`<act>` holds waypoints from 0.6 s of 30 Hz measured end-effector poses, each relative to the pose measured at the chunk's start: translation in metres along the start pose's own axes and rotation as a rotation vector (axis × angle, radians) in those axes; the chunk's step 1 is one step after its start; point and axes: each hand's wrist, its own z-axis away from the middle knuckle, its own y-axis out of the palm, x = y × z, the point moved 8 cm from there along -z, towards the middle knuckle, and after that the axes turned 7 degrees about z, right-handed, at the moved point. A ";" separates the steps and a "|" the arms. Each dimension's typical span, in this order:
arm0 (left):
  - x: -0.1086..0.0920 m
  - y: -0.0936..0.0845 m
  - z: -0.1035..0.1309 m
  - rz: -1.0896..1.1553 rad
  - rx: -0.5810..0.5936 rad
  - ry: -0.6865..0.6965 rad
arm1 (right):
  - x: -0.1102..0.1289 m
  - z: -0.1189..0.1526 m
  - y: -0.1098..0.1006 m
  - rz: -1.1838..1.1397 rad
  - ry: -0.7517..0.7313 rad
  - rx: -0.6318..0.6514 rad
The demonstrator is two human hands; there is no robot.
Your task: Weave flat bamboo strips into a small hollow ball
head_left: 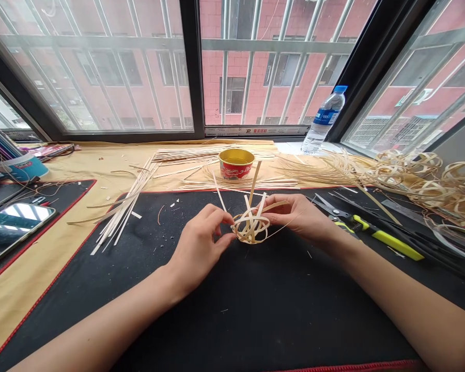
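A small open ball woven from pale bamboo strips (251, 227) sits between my hands over the black mat, with several loose strip ends sticking up and out. My left hand (207, 235) pinches its left side between thumb and fingers. At its right side, my right hand (294, 214) is closed around loose strip ends of the same ball, fingers partly hidden behind the strips. One thin strip curves from the ball's base toward the right thumb.
Behind the ball stands a red and yellow bowl (236, 164) amid bundles of strips (194, 155). More strips (129, 206) lie left. To the right are scissors (333, 209), yellow-handled pliers (387, 237) and finished woven balls (449, 181). A phone (17, 225) rests far left; a water bottle (325, 121) stands by the window.
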 end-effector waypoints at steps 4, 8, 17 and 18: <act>0.014 0.006 -0.002 0.069 0.065 -0.164 | 0.001 0.000 0.001 0.018 0.009 0.009; 0.015 0.008 -0.002 0.169 0.045 -0.201 | 0.005 0.001 0.000 0.087 -0.027 -0.025; -0.001 0.001 -0.003 0.142 0.009 -0.102 | 0.038 0.018 0.009 0.372 -0.366 -0.088; -0.002 0.000 -0.003 0.160 0.007 -0.099 | 0.041 0.019 0.010 0.389 -0.391 -0.084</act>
